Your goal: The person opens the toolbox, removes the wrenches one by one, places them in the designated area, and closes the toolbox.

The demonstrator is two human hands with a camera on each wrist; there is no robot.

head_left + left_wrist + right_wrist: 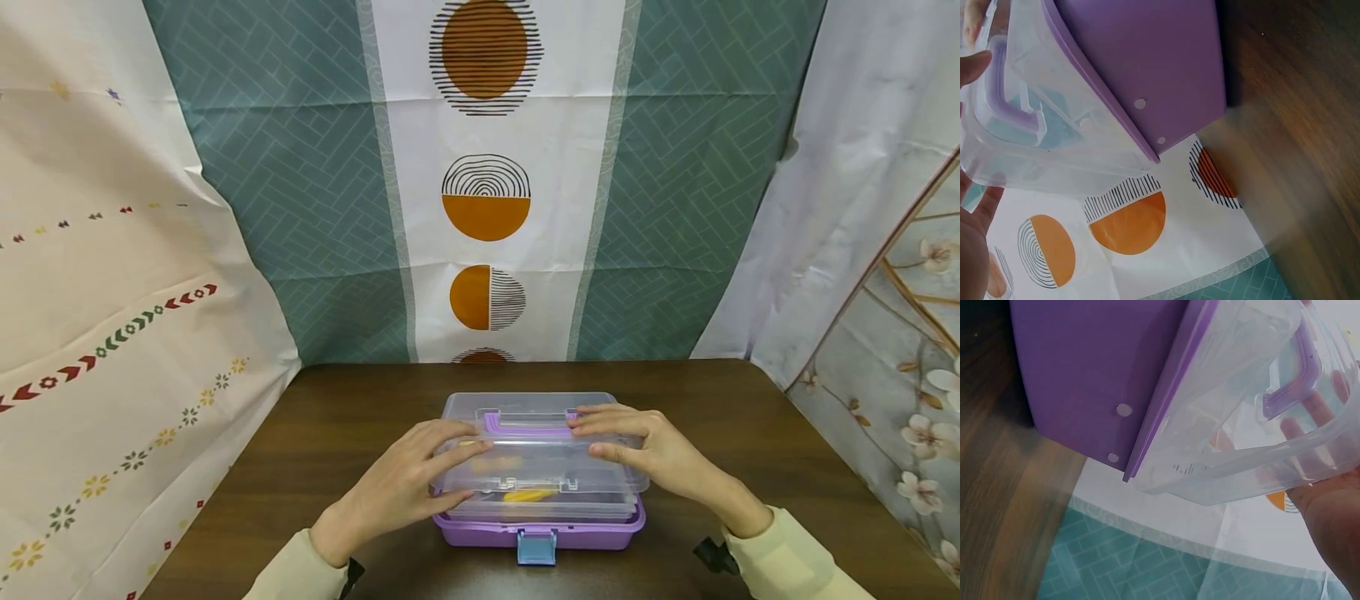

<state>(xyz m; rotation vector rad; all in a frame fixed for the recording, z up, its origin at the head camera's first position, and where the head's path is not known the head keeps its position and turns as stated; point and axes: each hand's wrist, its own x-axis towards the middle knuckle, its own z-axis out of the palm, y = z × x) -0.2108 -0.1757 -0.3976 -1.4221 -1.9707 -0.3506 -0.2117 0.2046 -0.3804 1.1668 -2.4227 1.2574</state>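
A purple box (600, 538) with a clear plastic lid (547, 465) sits before me. Its lid stands tilted up at the front, with a purple handle (525, 427) on top. Beneath it a clear tray (491, 510) and something yellow (528, 495) show. On the front hangs a pale blue latch (536, 548). My left hand (408, 468) touches the lid's left side, fingers on top and thumb low by the front edge. My right hand (645, 442) lies over the lid's right side with fairly straight fingers, which show through the clear plastic (1313, 407) in the right wrist view.
The box stands on a dark brown wooden table (315, 450). A patterned curtain (322, 208) in green and white hangs behind the table. Cream cloth (112, 275) drapes at the left, and floral fabric (892, 392) at the right.
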